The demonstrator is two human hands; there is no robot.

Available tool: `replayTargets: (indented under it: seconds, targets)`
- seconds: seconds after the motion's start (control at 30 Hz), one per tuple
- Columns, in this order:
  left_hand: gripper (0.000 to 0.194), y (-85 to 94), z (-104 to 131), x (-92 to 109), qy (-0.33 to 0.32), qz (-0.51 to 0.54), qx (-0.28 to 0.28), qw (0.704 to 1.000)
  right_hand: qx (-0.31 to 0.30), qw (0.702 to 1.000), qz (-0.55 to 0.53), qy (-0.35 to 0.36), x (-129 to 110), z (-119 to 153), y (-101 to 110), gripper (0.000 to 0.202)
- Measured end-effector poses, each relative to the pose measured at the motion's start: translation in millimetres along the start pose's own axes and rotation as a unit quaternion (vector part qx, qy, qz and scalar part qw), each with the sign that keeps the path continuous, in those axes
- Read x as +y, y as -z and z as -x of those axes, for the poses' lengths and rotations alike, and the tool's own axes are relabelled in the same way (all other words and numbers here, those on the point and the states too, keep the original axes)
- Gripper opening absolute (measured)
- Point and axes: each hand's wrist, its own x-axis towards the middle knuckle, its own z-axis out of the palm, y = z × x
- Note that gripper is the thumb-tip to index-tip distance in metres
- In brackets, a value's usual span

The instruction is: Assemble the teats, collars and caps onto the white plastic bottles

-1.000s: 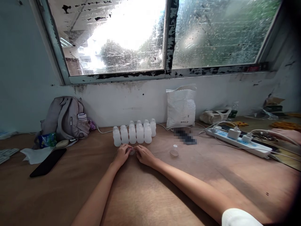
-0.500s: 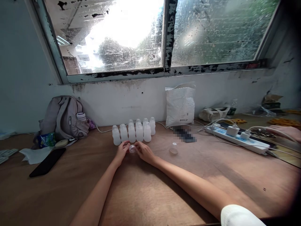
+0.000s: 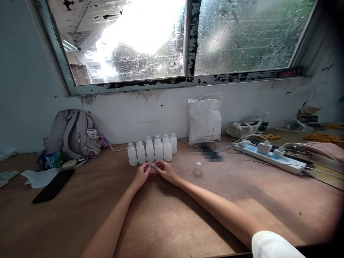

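Note:
Between my fingertips is a small round clear plastic piece [image 3: 152,167], perhaps a bottle cover; its exact kind is hard to make out. My left hand [image 3: 142,173] pinches it from the left, and my right hand [image 3: 167,172] grips its other side with fingers curled. Just behind the hands several frosted white bottles [image 3: 149,150] stand upright in a cluster. To the right, apart from my hands, a clear dome-shaped cover with a white tip [image 3: 198,170] sits on the brown table [image 3: 161,222].
At the left are a grey backpack [image 3: 71,132], a white tissue [image 3: 39,178] and a black phone [image 3: 53,186]. A white plastic package [image 3: 205,120] leans on the wall. At right lies a power strip [image 3: 271,157] with cables; another person's hand [image 3: 326,147] is beyond.
My hands have drawn closer together around the clear piece, which now faces upward more and sits slightly higher. The bottles and the dome-shaped cover have stayed put.

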Motion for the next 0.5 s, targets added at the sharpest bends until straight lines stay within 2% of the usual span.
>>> replayTargets:
  seconds: [0.23,0.5]
  targets:
    - [0.022,-4.4,7.0,6.0,-0.06,-0.143,0.053,0.986,0.016,1.0,0.007,0.013,0.2,1.2,-1.7,0.013]
    - [0.022,-5.5,6.1,5.3,-0.087,-0.203,0.048,0.974,0.006,0.999,0.022,0.027,1.1,1.6,-1.6,0.021]
